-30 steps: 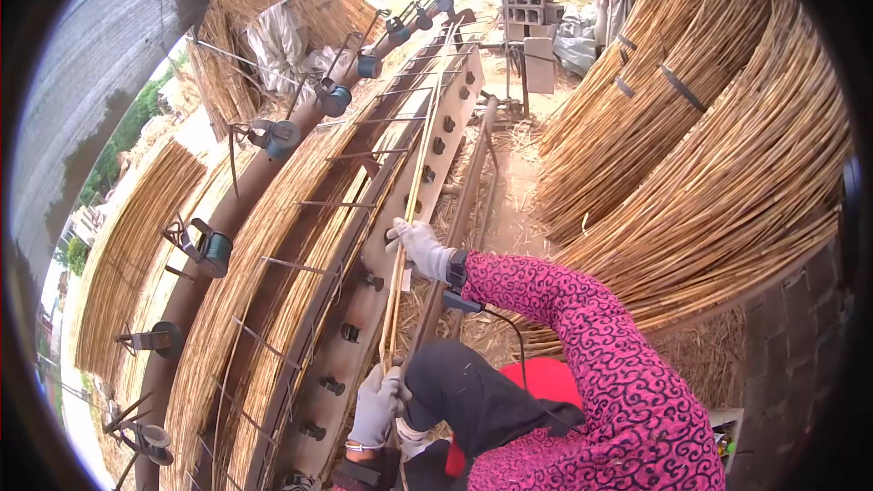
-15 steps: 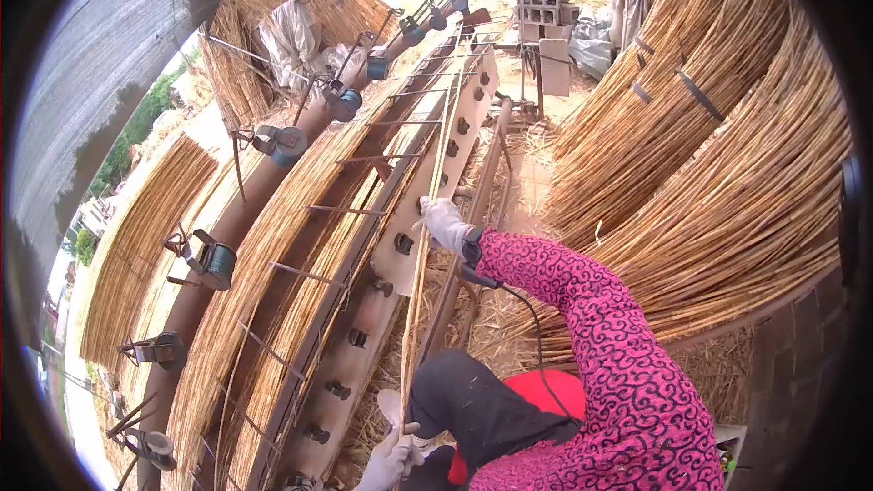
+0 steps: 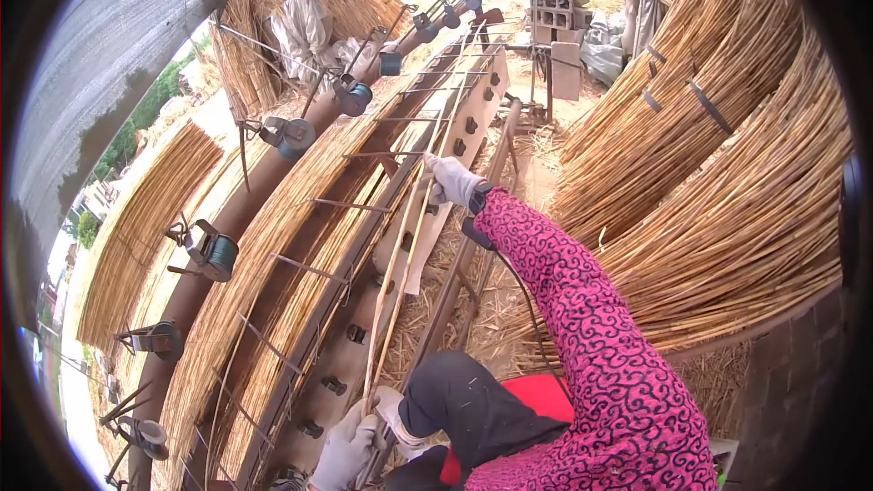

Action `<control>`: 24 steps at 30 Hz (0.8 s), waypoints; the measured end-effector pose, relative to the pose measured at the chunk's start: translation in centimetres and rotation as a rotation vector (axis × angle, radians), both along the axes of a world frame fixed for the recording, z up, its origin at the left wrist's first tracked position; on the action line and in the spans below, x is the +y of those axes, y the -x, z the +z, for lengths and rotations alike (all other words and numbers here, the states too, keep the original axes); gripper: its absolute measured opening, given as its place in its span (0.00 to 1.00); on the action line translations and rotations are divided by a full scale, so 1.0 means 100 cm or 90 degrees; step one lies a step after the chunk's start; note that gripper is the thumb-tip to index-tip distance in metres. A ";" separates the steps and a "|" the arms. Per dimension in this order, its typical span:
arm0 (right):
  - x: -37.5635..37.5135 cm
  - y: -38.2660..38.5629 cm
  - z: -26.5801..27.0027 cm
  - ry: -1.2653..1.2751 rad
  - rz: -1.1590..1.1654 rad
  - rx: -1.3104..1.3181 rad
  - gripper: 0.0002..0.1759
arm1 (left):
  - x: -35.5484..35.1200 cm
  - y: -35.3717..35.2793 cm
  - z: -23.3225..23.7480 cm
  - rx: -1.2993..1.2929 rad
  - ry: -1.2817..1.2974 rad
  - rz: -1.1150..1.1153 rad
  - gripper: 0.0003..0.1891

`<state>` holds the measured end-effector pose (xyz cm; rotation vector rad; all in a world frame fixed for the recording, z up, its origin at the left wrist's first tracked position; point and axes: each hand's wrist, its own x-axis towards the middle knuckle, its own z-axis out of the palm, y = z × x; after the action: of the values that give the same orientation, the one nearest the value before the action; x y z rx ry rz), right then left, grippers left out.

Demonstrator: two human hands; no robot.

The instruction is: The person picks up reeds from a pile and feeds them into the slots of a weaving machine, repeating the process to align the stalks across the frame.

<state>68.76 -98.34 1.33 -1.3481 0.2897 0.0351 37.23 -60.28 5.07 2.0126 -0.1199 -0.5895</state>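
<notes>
A few long, thin reed stalks (image 3: 388, 284) run lengthwise over a weaving frame (image 3: 362, 309), held at two places. My right hand (image 3: 452, 179), in a pale glove, closes around them near mid-length, above the frame's right-hand board. Low in the view, my left hand (image 3: 347, 444), also gloved, grips their near ends beside my dark-trousered knee (image 3: 464, 400). Between the hands the stalks spread slightly apart. Under them, the board carries several dark knobs (image 3: 356, 334). Thin metal rods (image 3: 309, 265) cross the frame to the left, over a layer of reeds (image 3: 264, 305).
A thick pipe (image 3: 232, 214) along the left bears several wire spools (image 3: 216, 255). Large reed bundles (image 3: 727, 218) lie on the right. Concrete blocks (image 3: 553, 14) stand at the back near wrapped plastic (image 3: 602, 47). A black cable (image 3: 527, 309) hangs along my right sleeve.
Both hands have shifted left with the stalks, my right hand also moving farther up the frame. The stalks now lie more over the frame. The camera view has shifted slightly.
</notes>
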 end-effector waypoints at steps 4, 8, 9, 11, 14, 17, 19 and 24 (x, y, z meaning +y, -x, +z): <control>0.050 0.031 0.017 -0.065 0.108 -0.054 0.25 | 0.024 -0.029 0.037 -0.292 -0.357 -0.074 0.20; 0.083 0.064 0.004 -0.028 0.254 -0.062 0.33 | 0.078 -0.059 0.057 -0.540 -0.615 -0.076 0.21; 0.092 0.080 0.006 -0.022 0.265 -0.036 0.32 | 0.094 -0.074 0.056 -0.589 -0.673 -0.070 0.21; 0.104 0.105 -0.003 -0.035 0.327 -0.016 0.28 | 0.125 -0.106 0.047 -0.641 -0.818 -0.005 0.22; 0.119 0.146 -0.024 0.135 0.369 -0.068 0.24 | 0.157 -0.144 0.033 -0.460 -0.860 0.105 0.34; 0.137 0.189 -0.046 0.313 0.390 -0.123 0.21 | 0.165 -0.132 0.013 -0.503 -0.673 0.132 0.31; 0.148 0.218 -0.064 0.547 0.412 -0.415 0.17 | 0.155 -0.090 0.013 -0.631 -0.514 0.132 0.23; 0.173 0.271 -0.096 0.746 0.446 -0.666 0.19 | 0.186 0.093 -0.011 -0.632 -0.544 0.252 0.18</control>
<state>41.65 -81.06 -8.22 -2.3352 -1.2385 -0.2937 27.96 -41.64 4.00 2.8760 -0.0541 0.7905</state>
